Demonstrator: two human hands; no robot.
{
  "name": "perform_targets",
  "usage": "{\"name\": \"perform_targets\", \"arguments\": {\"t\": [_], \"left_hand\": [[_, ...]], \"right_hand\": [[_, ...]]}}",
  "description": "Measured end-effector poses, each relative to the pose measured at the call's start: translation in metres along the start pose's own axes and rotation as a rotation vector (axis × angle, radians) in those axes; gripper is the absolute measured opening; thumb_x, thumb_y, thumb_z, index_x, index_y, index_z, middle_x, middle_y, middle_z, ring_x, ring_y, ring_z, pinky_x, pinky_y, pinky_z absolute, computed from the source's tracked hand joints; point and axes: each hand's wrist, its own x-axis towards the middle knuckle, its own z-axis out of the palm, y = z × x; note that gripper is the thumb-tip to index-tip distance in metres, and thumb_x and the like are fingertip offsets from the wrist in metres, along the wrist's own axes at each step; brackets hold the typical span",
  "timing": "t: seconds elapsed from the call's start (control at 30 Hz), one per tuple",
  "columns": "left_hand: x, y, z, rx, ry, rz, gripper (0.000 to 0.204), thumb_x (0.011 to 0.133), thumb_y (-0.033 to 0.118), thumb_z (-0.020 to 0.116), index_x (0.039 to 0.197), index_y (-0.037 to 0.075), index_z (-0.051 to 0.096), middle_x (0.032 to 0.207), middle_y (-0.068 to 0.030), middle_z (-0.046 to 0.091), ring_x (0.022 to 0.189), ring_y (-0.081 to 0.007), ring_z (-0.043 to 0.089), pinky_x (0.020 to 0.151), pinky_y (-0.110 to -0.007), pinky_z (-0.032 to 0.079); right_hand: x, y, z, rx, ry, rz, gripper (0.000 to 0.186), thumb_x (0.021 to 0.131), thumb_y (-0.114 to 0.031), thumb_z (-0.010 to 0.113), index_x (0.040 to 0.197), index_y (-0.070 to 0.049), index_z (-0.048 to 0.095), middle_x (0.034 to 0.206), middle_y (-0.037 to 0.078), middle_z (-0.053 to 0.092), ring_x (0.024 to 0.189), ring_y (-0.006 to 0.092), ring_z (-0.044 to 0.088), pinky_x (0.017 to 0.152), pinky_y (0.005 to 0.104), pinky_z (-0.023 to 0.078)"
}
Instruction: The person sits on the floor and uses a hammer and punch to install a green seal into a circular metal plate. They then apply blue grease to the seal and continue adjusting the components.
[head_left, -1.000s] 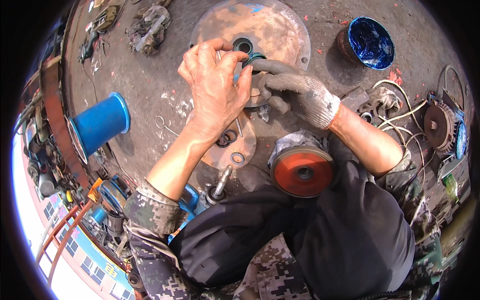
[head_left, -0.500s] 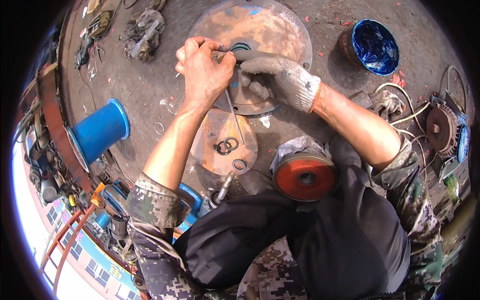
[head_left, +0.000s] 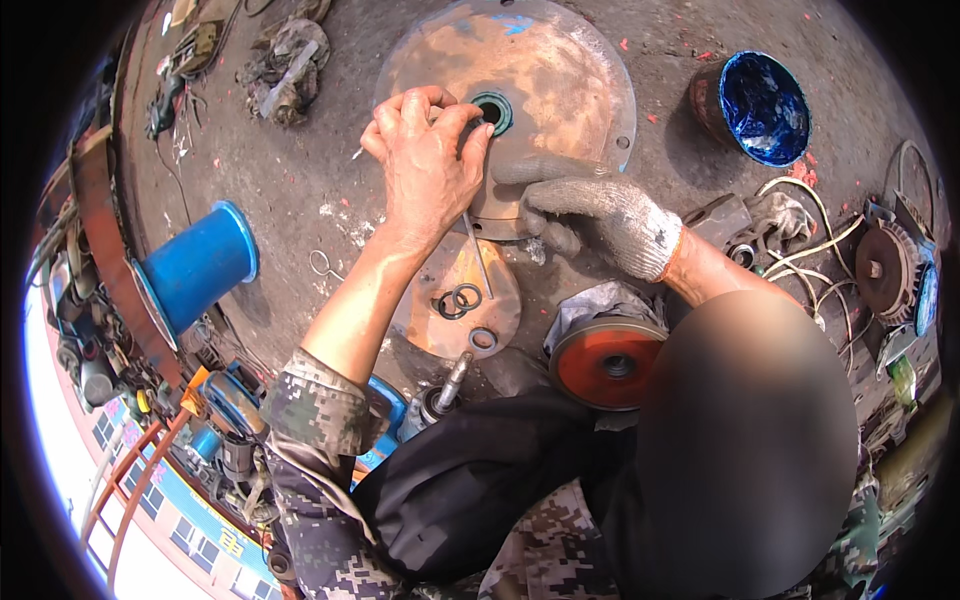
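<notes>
My bare left hand (head_left: pixel 425 165) is over a large round rusty metal flange (head_left: pixel 570 95), fingers curled and closed on a thin metal tool; its tip (head_left: pixel 357 153) pokes out left of the knuckles. The thumb rests at the edge of a green-rimmed bore (head_left: pixel 494 113) in the flange's middle. My right hand (head_left: pixel 610 215), in a grey knitted glove, hovers at the flange's near right edge with its index finger stretched out and nothing visible in it. A thin metal rod (head_left: pixel 477 260) slants over a smaller rusty plate (head_left: pixel 415 320), its upper end hidden by my left hand. Black rings (head_left: pixel 467 296) lie there.
A red-faced wheel (head_left: pixel 605 365) stands before my knees, beside a shaft with a bearing (head_left: pixel 445 395). A bucket of blue paint (head_left: pixel 765 108) is at the far right. Left lies a blue flanged pipe (head_left: pixel 205 265). Cords (head_left: pixel 830 260) trail near a toothed rotor (head_left: pixel 888 270).
My gloved right hand has drawn back from the bore toward the lower right, uncovering the green ring. My left hand stays beside the bore, shifted slightly right. A blurred patch now covers my right knee.
</notes>
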Motion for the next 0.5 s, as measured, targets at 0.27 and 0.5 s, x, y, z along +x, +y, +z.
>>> {"name": "perform_targets", "arguments": {"t": [0.27, 0.5], "left_hand": [[0.002, -0.002, -0.003, 0.058, -0.044, 0.17, 0.021, 0.082, 0.022, 0.084, 0.102, 0.017, 0.082, 0.111, 0.0017, 0.069, 0.117, -0.0286, 0.054, 0.101, -0.049, 0.031], [0.014, 0.002, -0.008, 0.036, -0.13, 0.089, 0.013, 0.081, 0.021, 0.083, 0.093, 0.019, 0.085, 0.108, 0.0047, 0.072, 0.115, -0.0269, 0.053, 0.098, -0.047, 0.031]], "right_hand": [[-0.023, 0.032, -0.015, -0.174, 0.016, 0.031, 0.05, 0.098, -0.025, 0.065, 0.142, -0.002, 0.062, 0.093, 0.0, 0.065, 0.074, 0.0057, 0.054, 0.064, 0.0205, 0.042], [-0.025, 0.033, -0.011, -0.328, -0.006, 0.134, 0.037, 0.098, -0.029, 0.065, 0.126, -0.006, 0.07, 0.084, -0.003, 0.062, 0.07, 0.0054, 0.051, 0.061, 0.0225, 0.041]]}}
